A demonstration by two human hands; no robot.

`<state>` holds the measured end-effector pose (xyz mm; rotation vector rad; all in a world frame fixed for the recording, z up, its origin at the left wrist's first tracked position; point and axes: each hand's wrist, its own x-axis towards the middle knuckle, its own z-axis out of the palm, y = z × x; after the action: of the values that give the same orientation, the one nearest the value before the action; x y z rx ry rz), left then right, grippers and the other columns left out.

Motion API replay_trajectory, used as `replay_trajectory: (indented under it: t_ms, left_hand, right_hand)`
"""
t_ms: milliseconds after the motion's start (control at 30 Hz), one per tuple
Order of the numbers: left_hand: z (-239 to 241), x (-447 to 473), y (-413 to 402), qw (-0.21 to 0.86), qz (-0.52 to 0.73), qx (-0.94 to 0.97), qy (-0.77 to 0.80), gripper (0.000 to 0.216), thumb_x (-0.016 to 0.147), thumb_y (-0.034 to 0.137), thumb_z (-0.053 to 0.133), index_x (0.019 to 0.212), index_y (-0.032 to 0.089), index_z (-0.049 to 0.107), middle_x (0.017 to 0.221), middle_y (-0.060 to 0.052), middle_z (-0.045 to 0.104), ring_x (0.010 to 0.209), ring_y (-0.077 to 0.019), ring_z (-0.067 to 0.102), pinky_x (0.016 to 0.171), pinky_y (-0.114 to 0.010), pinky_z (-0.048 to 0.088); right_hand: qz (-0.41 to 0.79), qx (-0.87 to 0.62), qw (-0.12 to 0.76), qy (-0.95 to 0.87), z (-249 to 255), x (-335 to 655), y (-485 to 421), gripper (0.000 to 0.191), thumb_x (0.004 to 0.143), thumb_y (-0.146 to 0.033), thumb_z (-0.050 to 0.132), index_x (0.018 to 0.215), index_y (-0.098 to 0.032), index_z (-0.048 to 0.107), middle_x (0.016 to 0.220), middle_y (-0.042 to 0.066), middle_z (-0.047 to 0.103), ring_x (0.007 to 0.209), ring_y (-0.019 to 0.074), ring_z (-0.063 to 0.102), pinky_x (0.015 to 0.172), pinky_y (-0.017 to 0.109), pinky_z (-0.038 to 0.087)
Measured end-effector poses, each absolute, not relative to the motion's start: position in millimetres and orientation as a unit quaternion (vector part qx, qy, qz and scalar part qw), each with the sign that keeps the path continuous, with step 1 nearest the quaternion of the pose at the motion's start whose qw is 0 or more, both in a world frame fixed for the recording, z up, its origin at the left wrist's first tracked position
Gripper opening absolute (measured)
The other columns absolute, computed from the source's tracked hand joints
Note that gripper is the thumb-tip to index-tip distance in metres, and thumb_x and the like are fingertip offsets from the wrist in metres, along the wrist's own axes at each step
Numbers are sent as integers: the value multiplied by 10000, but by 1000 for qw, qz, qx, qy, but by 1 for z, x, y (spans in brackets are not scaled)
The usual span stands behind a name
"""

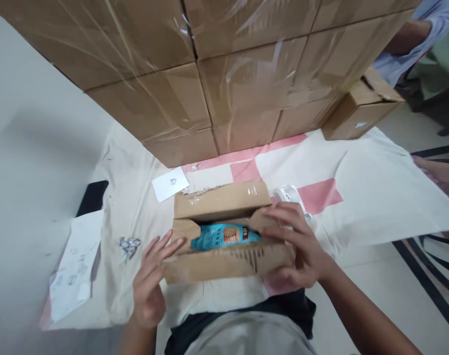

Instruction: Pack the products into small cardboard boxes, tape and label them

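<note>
A small cardboard box (224, 266) lies before me with its long flaps folded outward. Inside it shows a blue printed packet (227, 235) with a picture that looks like biscuits. My left hand (152, 278) is at the box's left end, its fingers stretched over the left end flap (185, 234). At the opposite end, my right hand (298, 246) grips the box, fingers over the right end flap and thumb low by the near wall. The near long flap hides the packet's lower edge.
Stacked, film-wrapped cartons (246, 74) stand behind the box. A tape roll (287, 195), a white paper (170, 183), crumpled scrap (129, 246), a dark phone-like object (92, 197) and a longer paper sheet (76, 264) lie around. Another carton (361, 111) stands near a person's arm (409, 37).
</note>
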<state>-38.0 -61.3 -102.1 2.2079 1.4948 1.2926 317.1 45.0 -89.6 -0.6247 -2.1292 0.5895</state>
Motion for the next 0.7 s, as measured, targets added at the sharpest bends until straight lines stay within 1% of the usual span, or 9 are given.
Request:
replay_trajectory:
  t_ms: [67,133,167,267,333,400,500,567,700]
  left_hand:
    - [-92,-42,-54,56,363,783,501,478,1040,552,364,1113,247,724,1222,-95,763,1316,-327,626,1252,-554,247]
    - [-79,-44,-44,70,326,777,535,444,999,541,516,1318,267,659,1412,-99,669,1397,-317,557,1264,-521,237]
    - [-75,-43,-39,106,333,752,559,547,977,542,567,1457,282,554,1546,-108,556,1465,-320,483,1257,-513,265]
    - [-74,-38,-25,285,388,635,604,901,946,432,656,1655,374,104,1731,-106,237,1561,-301,337,1197,-481,386]
    - [-81,-37,-17,365,441,589,570,1020,911,416,699,1645,420,-9,1707,-106,281,1522,-289,399,1135,-455,458]
    - [-87,-40,-8,369,468,596,538,923,875,422,735,1623,422,194,1622,-95,389,1475,-296,443,1105,-441,476]
    - [-85,-46,2,315,421,671,523,345,925,324,672,1270,326,649,1429,-76,523,1413,-290,481,1106,-439,452]
    - [-76,-48,6,274,366,719,523,167,956,237,617,1096,280,697,1409,-77,542,1402,-285,490,1097,-443,443]
    - [-49,-45,5,143,273,786,536,239,933,220,642,1162,276,683,1576,-93,455,1448,-331,443,1141,-519,380]
  right_hand:
    - [305,-295,416,-804,-89,308,48,850,924,-717,506,1615,-246,354,1712,95,247,1570,393,239,1274,581,247]
    - [361,-310,400,-783,-90,301,50,962,941,-715,483,1687,-240,106,1760,75,74,1619,394,65,1306,597,152]
    - [378,-306,392,-781,-92,299,51,983,946,-691,498,1690,-253,29,1766,60,45,1625,388,31,1312,602,114]
    - [394,-298,408,-768,-101,292,54,986,941,-585,566,1685,-302,-16,1761,41,90,1621,387,84,1306,619,134]
    - [381,-293,456,-749,-107,286,59,936,927,-522,580,1685,-303,77,1712,77,238,1588,398,214,1276,633,231]
    - [334,-277,528,-730,-110,281,66,804,904,-455,594,1632,-287,298,1541,117,473,1498,409,384,1217,650,334]
    - [234,-236,588,-738,-111,277,76,503,914,-436,571,1387,-270,603,1174,116,668,1316,404,566,1089,638,467]
    - [197,-226,569,-766,-111,278,81,434,947,-484,518,1283,-254,668,1081,118,700,1268,404,608,1014,619,513]
    - [176,-235,527,-798,-110,284,83,457,969,-507,482,1263,-220,683,1106,134,733,1294,411,613,992,611,518]
